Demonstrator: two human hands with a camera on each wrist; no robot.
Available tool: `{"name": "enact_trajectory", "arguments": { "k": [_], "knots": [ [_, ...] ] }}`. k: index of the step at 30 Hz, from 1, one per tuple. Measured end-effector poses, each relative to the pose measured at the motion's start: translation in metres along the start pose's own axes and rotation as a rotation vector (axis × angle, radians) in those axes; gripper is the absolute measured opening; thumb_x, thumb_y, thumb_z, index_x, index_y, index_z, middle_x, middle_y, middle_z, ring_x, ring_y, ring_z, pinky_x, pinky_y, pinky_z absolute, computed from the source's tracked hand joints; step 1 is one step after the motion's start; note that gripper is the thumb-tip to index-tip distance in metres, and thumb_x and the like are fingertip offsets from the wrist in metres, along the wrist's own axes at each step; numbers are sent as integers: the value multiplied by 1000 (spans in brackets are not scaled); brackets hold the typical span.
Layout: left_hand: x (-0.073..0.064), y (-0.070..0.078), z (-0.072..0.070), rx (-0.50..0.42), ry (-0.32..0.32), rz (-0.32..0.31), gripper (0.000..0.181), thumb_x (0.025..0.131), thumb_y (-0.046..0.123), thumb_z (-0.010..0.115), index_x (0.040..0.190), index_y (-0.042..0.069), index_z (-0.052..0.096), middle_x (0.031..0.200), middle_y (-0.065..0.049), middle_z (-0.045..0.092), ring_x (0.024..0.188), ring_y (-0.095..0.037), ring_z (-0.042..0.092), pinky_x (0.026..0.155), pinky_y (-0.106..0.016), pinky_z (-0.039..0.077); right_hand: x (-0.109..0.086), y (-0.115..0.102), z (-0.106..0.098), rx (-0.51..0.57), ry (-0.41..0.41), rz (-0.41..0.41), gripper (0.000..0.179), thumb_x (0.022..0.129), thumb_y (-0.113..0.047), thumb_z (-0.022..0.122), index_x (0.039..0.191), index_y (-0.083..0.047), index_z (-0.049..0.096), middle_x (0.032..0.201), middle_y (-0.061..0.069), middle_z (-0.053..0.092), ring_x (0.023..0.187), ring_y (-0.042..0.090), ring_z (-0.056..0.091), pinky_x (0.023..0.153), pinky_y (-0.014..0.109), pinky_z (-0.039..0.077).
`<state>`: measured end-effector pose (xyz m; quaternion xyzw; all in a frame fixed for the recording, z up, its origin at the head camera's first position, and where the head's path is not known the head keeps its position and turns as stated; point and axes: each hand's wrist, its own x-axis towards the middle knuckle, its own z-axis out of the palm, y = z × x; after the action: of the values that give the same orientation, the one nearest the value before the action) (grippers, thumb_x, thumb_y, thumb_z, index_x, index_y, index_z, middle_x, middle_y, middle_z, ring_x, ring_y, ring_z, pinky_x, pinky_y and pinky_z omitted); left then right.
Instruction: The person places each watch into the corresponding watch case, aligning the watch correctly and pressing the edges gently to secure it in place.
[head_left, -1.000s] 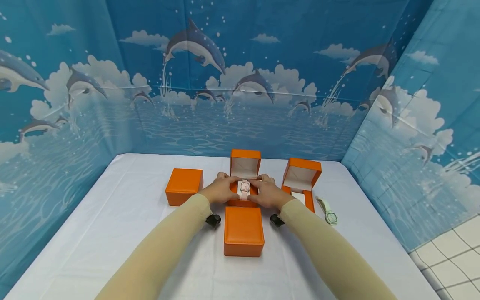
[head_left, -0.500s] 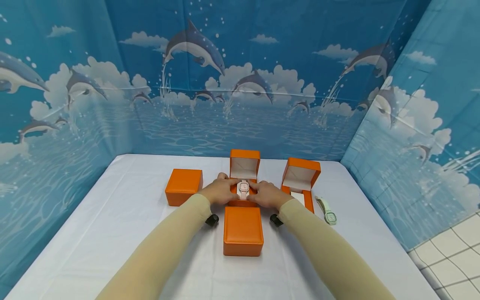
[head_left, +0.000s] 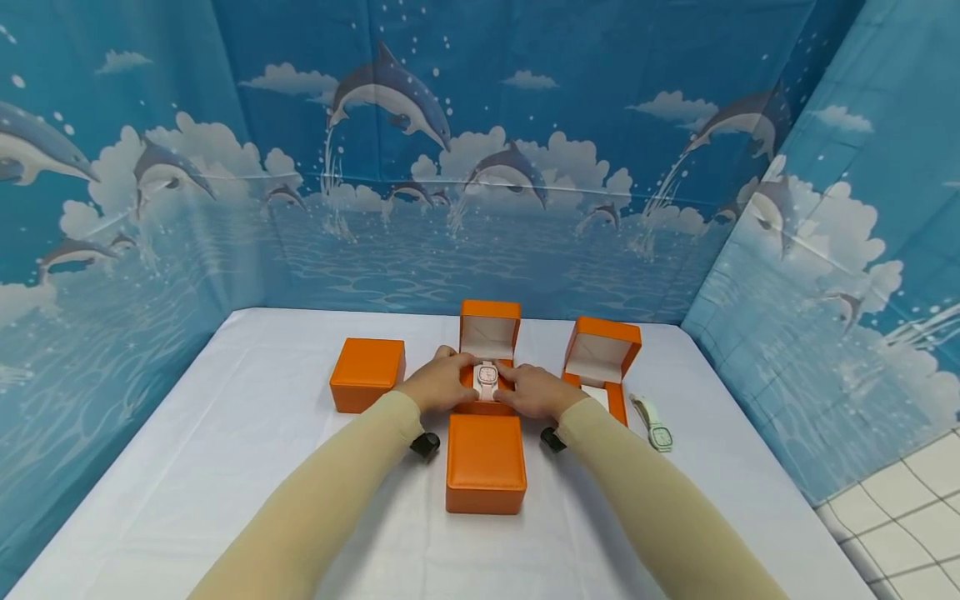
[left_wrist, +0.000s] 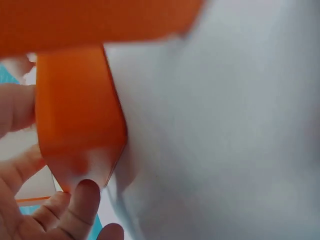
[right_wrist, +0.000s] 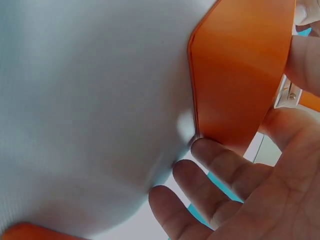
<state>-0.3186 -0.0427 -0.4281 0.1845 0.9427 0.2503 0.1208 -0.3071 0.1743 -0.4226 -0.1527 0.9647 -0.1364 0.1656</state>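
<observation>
A pink-strapped watch (head_left: 487,374) with a square face sits on its pale cushion in an open orange watch box (head_left: 490,309), face up. From the left, my left hand (head_left: 437,383) has thumb and index finger at the watch's side, one near each end of the strap. My right hand (head_left: 536,390) mirrors it on the right side, thumb low and index finger high. In the left wrist view, the other fingers bend around the outer corner of the box (left_wrist: 80,100). The right wrist view shows the right fingers beside the box's orange wall (right_wrist: 240,65).
A closed orange box (head_left: 486,454) stands in front of the open one, and another closed box (head_left: 369,364) is to the left. At right, a second open box (head_left: 603,343) holds a white cushion, with a green watch (head_left: 655,423) beside it on the white tablecloth (head_left: 262,400).
The right index finger has come down and inward onto the watch's upper right side. The left hand and the boxes stay nearly where they were.
</observation>
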Motion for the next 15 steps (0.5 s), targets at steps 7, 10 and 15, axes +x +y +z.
{"name": "enact_trajectory", "arguments": {
  "k": [7,10,15],
  "knots": [
    [-2,1,-2,-20,2,-8,62,96,40,76,154,23,57,145,-13,45,117,-27,56,109,-47,52,0,-5,0,-47,-17,13,70,108,-46,54,168,-23,25,149,21,57,126,34,62,115,51,47],
    [-2,1,-2,-12,-6,-20,63,97,41,75,155,25,55,145,-13,44,116,-26,55,108,-46,52,1,-5,0,-61,-23,5,70,109,-46,54,168,-22,25,146,21,58,122,33,63,114,51,48],
    [-1,1,0,-17,-14,-29,65,97,43,74,157,28,53,147,-13,43,118,-26,56,109,-48,51,2,-4,0,-71,-15,1,70,109,-45,54,168,-21,26,150,22,56,129,33,62,117,52,46]
  ]
}}
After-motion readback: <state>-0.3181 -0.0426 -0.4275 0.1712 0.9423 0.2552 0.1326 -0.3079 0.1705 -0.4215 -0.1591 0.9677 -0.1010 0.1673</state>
